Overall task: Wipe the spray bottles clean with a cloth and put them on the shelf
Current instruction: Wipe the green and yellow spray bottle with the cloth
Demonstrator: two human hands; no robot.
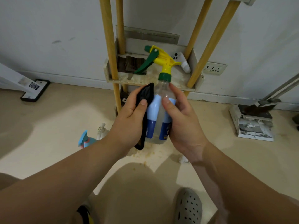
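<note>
Mid-wipe, by the look of it: the spray bottle (159,120) is held in the air just in front of the shelf (126,81), nearly upright between the two hands. Its long axis runs from the base on the near side up to the trigger head (161,59) on the far side, with the nozzle and green lever pointing left. The right hand (182,120) wraps the bottle's right flank, fingers curled round it and thumb laid across the clear shoulder. The left hand (129,117) pinches a black cloth (146,94) under its thumb and presses it to the bottle's left side, where the cloth trails down along the label. So the cloth works from the left, the grip holds from the right, and the shelf tray lies straight beyond the head. I'd judge the right hand the one to carry it over. The body is smooth clear plastic with a glossy two-tone blue label, and the head is hard yellow and green plastic. The cloth looks soft and limp. The shelf is pale, stained board on round wooden poles. Down on the floor to the left stand a blue-topped bottle (85,139) and a white pump bottle (102,131).
</note>
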